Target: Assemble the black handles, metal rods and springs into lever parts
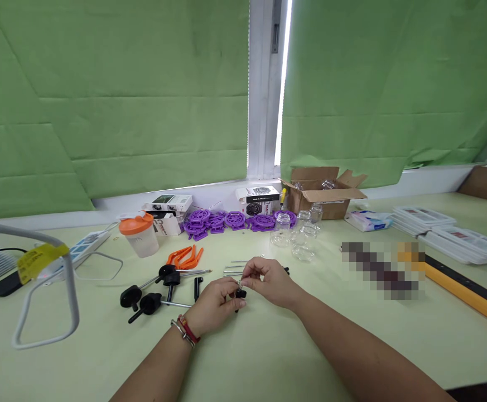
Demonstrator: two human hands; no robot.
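Note:
Close together at the middle of the table, my left hand [215, 307] and my right hand [271, 283] meet over a small black part [240, 293]. The left fingers and thumb are closed around that part. Thumb and forefinger of my right hand pinch at its upper end, where something small and silvery shows, too small to make out. Left of my hands lie a black handle-like piece [198, 287] and several black cup-shaped parts [149, 304], some with metal rods. More thin metal rods [232, 268] lie just behind my fingers.
Orange clips [187, 258] and an orange-lidded plastic cup [143, 240] stand behind on the left. Along the back are purple wheel-shaped pieces [235, 220], small boxes [258, 201], glass jars [303, 237] and an open cardboard box [327, 201]. A grey bent frame [73, 296] rises at left.

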